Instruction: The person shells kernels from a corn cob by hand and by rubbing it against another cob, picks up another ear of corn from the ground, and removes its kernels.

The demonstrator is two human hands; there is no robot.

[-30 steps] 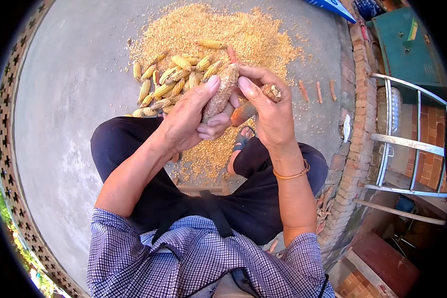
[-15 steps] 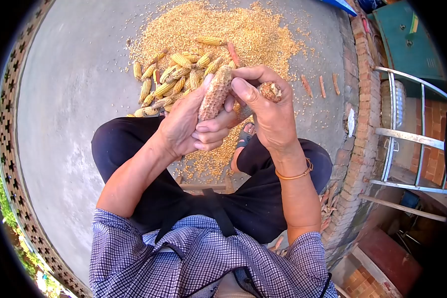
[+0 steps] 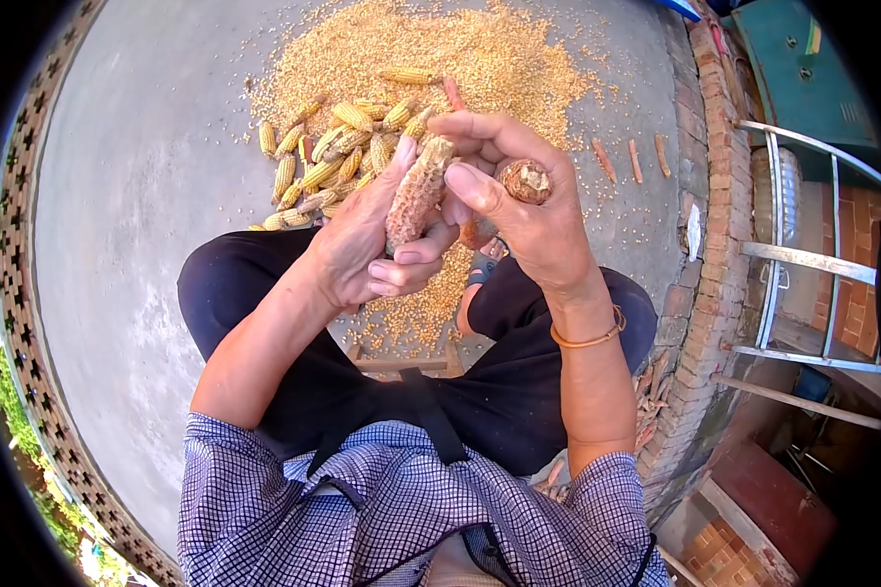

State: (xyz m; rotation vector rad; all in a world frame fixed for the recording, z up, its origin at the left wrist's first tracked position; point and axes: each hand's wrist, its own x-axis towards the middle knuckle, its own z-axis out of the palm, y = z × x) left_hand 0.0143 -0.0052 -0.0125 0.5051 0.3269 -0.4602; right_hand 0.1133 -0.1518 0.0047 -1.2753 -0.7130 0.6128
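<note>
My left hand (image 3: 352,240) is closed around a corn cob (image 3: 418,201), thumb along its side. The cob is held tilted and its visible face looks stripped of kernels, with a pale tip at the top. My right hand (image 3: 553,230) grips a second cob (image 3: 527,182). One brown end of it sticks out above the thumb, and the other end shows below the fingers. The right thumb tip is close against the left cob, while the index finger arches over its tip. Beyond my hands lie several yellow ears of corn (image 3: 320,174) in a heap.
Loose kernels (image 3: 411,44) spread over the concrete floor (image 3: 127,245), some between my feet. Bare reddish cobs (image 3: 604,160) lie to the right. A low brick edge (image 3: 717,147), a metal frame (image 3: 808,256) and a green cabinet (image 3: 803,73) stand farther right.
My right index finger has lifted and now arches above the cob's tip. The right hand's cob has shifted slightly left and turned a little, and the left cob has moved slightly left.
</note>
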